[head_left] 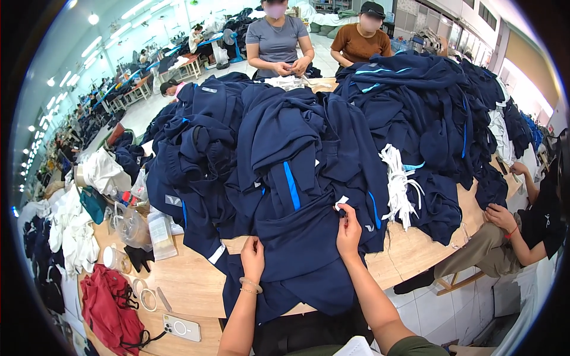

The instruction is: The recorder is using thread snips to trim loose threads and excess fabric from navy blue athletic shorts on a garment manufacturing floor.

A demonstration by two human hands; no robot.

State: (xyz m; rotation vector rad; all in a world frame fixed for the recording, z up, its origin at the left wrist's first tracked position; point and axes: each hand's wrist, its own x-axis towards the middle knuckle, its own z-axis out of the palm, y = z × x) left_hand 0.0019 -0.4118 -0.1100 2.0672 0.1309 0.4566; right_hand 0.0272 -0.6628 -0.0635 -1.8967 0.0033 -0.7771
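Observation:
A navy garment (306, 249) with a bright blue stripe is spread in front of me, its lower part hanging over the table's near edge. At its left edge, my left hand (253, 259) is closed on the fabric, a pale bangle on the wrist. My right hand (349, 232) pinches the garment's right side, thumb and forefinger at a small white label (341, 203). Whether the label is sewn on is too small to tell. Just left of my left hand, another white tag (217, 254) shows against navy cloth.
Navy garments (409, 107) are heaped across the wooden table (196, 276). White cords (399, 187) lie right. A red bag (110, 308), phone (181, 327), tape rolls (147, 299) and plastic bags (130, 225) lie left. Two people (279, 44) work opposite; another person's hand (502, 218) is at right.

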